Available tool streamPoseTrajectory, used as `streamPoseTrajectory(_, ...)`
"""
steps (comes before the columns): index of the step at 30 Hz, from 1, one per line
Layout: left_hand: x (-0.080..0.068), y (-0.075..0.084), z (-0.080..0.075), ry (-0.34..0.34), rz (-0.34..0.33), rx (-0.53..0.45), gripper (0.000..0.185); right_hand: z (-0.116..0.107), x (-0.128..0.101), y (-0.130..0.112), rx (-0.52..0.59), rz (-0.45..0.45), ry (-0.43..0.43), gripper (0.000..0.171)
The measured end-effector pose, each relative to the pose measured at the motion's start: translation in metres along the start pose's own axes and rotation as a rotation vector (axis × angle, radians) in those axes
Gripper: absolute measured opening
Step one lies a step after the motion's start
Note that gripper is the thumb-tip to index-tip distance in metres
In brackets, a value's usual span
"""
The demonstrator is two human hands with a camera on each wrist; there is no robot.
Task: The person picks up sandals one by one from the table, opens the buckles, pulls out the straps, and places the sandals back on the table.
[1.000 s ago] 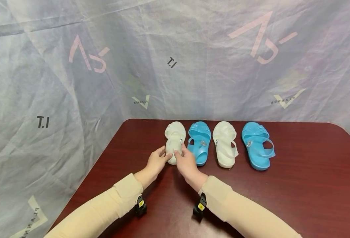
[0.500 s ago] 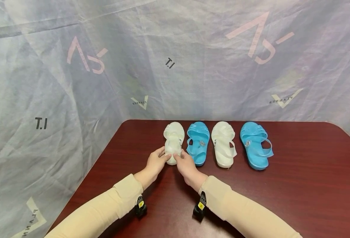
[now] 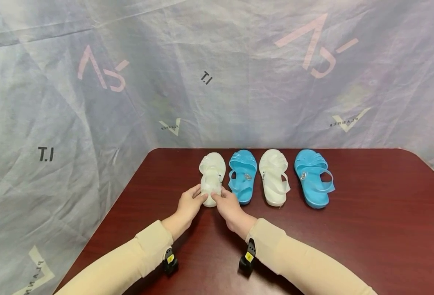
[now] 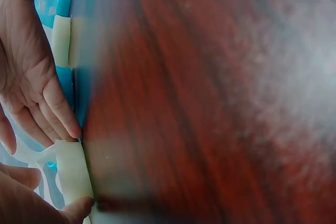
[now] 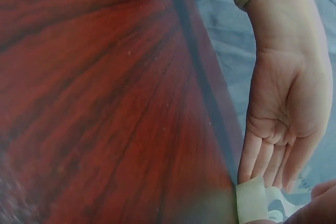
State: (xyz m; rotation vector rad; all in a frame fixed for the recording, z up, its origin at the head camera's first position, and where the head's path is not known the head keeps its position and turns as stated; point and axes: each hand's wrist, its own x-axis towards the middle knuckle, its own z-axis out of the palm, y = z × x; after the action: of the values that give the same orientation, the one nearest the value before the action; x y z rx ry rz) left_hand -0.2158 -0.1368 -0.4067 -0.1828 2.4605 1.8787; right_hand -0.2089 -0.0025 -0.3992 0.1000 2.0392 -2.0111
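A white sandal [image 3: 212, 161] lies at the left end of a row, toe toward the wall. My left hand [image 3: 186, 208] holds its heel from the left, thumb over the heel end. From the right, my right hand [image 3: 230, 208] holds the same heel, its thumb on top and its fingers along the side. The left wrist view shows the heel [image 4: 73, 174] between the two hands, low on the table. In the right wrist view the left hand's fingers reach down to the heel [image 5: 251, 203]. A blue sandal [image 3: 245, 164] lies close beside the right hand.
Farther right in the row are another white sandal [image 3: 274, 180] and another blue sandal [image 3: 314, 182]. They stand near the back edge of the dark red table [image 3: 379, 229]. A grey printed cloth [image 3: 254, 82] hangs behind and at the left.
The white sandal and both hands have shifted slightly toward me and to the left relative to the row. The head view has turned a little to the right.
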Motion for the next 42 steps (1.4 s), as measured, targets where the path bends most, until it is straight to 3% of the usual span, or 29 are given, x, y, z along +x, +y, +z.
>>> streamPoseTrajectory(22, -0.021, 0.002, 0.001, -0.036, -0.022, 0.028, 0.057, -0.008, -0.02, 0.0, 0.084, 0.033, -0.085, 0.065)
streamPoseTrajectory(42, -0.036, 0.001, 0.001, -0.014, -0.021, 0.053, 0.056, -0.005, -0.032, 0.001, 0.036, 0.019, -0.068, 0.068)
